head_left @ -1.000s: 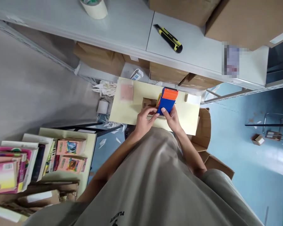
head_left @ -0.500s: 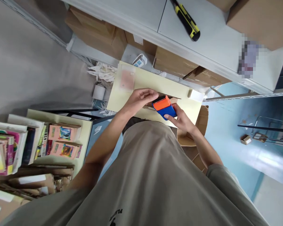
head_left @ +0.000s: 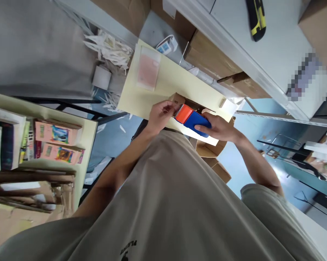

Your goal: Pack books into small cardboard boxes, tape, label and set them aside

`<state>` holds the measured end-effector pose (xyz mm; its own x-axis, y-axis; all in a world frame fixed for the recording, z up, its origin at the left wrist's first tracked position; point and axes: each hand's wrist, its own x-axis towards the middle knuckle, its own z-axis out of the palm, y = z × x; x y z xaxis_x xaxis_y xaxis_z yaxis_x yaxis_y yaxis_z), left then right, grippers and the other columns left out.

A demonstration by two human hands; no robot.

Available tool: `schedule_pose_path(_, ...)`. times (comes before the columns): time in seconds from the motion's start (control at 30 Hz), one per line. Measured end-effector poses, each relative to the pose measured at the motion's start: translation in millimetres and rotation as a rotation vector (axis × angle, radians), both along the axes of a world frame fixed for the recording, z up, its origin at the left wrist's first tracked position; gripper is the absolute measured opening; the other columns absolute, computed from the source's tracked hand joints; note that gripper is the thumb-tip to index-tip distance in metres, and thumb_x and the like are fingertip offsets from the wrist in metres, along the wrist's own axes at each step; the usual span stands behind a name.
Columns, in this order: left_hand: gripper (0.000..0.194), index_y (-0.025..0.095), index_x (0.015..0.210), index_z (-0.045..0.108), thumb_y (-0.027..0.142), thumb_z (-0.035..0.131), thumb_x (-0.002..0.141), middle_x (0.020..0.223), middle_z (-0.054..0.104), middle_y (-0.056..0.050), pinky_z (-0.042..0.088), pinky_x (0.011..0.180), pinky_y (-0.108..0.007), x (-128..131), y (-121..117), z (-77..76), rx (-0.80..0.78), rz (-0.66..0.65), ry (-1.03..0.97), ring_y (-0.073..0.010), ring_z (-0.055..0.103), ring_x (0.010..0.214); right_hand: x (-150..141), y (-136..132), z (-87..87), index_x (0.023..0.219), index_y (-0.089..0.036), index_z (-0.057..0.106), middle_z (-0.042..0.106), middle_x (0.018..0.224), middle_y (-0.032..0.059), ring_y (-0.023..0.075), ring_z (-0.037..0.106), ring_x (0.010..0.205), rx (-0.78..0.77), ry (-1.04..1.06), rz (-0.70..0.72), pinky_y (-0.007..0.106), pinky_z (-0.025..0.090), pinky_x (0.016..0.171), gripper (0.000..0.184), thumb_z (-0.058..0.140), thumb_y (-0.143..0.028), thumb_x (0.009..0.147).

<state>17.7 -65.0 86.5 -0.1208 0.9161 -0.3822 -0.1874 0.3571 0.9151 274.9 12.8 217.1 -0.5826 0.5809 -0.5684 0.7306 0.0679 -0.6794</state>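
Note:
My right hand (head_left: 219, 127) grips a blue and orange tape dispenser (head_left: 197, 123), its thumb over the blue side. The dispenser's orange head with a toothed edge points left, towards my left hand (head_left: 162, 115). The fingers of my left hand are curled in a pinch right at that toothed edge; whatever lies between them is too small to make out. Behind both hands, a brown cardboard box (head_left: 178, 98) rests on the pale yellow tabletop (head_left: 127, 98), partly hidden by the hands and the dispenser.
A clear sleeve with a pink sheet (head_left: 148, 69) lies on the tabletop's left part. Beyond it are a power strip (head_left: 166, 45) and cartons (head_left: 212, 54) under a shelf, which holds a utility knife (head_left: 257, 20). Books (head_left: 60, 134) and flattened cardboard (head_left: 29, 192) fill a left-hand table.
The view has shifted and turned. The dispenser has tilted so its toothed head faces my left hand. More of the brown box now shows behind the left fingers.

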Motion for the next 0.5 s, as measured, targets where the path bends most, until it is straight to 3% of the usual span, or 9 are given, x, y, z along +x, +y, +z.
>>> schedule_pose_path(0.13, 0.027, 0.019, 0.095, 0.082, 0.045, 0.089, 0.099, 0.083, 0.076, -0.003, 0.060, 0.074, -0.028, -24, 0, -16.3, -0.011, 0.080, -0.043, -0.0164, 0.071, 0.078, -3, 36, 37.3, 0.100, -0.028, 0.077, 0.077, 0.078, 0.0013, 0.0223, 0.070, 0.066, -0.117, -0.117, 0.112, 0.038, 0.052, 0.062, 0.062, 0.081, -0.090, 0.099)
schedule_pose_path(0.27, 0.036, 0.019, 0.093, 0.080, 0.053, 0.091, 0.098, 0.075, 0.068, -0.001, 0.047, 0.061, -0.026, -51, 8, -58.2, -0.061, 0.173, -0.031, -0.0123, 0.056, 0.065, 8, 61, 69.1, 0.093, -0.027, 0.079, 0.073, 0.068, -0.0001, 0.0224, 0.073, 0.064, -0.157, -0.243, 0.038, 0.038, 0.055, 0.064, 0.062, 0.090, -0.088, 0.091)
schedule_pose_path(0.4, 0.044, 0.022, 0.089, 0.077, 0.064, 0.090, 0.096, 0.075, 0.066, -0.002, 0.039, 0.056, -0.029, -42, 10, -100.4, -0.131, 0.101, -0.151, -0.0127, 0.050, 0.061, 0, 67, 74.8, 0.093, -0.028, 0.080, 0.073, 0.066, 0.0006, 0.0271, 0.078, 0.072, -0.049, -0.274, -0.036, 0.042, 0.060, 0.069, 0.059, 0.099, -0.083, 0.085)
schedule_pose_path(0.5, 0.048, 0.023, 0.087, 0.076, 0.069, 0.090, 0.093, 0.071, 0.062, 0.000, 0.038, 0.056, -0.030, -24, 8, -118.6, -0.171, 0.091, -0.212, -0.0130, 0.048, 0.060, -21, 65, 73.5, 0.088, -0.027, 0.079, 0.072, 0.066, 0.0022, 0.0275, 0.077, 0.071, -0.040, -0.337, -0.047, 0.043, 0.060, 0.070, 0.060, 0.098, -0.084, 0.085)
